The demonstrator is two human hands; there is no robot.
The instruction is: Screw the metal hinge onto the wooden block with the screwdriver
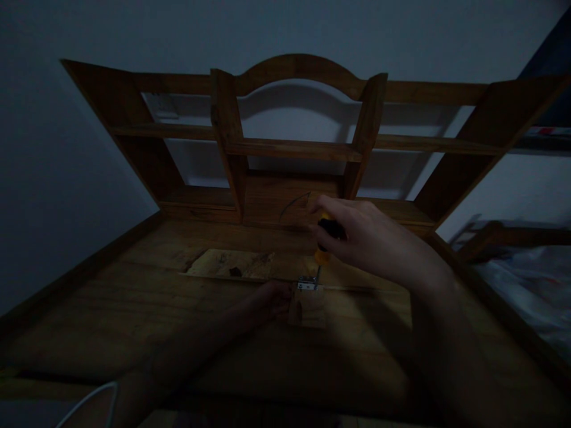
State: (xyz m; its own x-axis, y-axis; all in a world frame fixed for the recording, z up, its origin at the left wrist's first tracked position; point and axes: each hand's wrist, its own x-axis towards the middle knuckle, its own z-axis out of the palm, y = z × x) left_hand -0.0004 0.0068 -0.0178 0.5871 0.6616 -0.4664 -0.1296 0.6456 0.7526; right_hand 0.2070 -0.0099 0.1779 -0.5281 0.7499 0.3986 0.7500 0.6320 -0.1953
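Observation:
In the head view my right hand [341, 229] is wrapped round the handle of a yellow and black screwdriver [322, 255]. The screwdriver stands nearly upright, its shaft reaching down to the right end of a small silver metal fitting [307, 285]. That fitting, possibly a hinge, lies along the far edge of a small wooden block [312, 310]. Fingers of my left hand [273, 297] are curled against the block's left side, gripping it; their tips are partly lost in shadow. A dark round hole or knot shows in the block.
The wooden desk [214, 339] carries a shelf unit [294, 148] at the back, against the wall. Behind the block lies a pale rough wooden piece or patch [232, 263]. A thin dark wire-like strand [292, 205] rises near my right fingers. Whitish plastic [530, 291] is at right. Light is dim.

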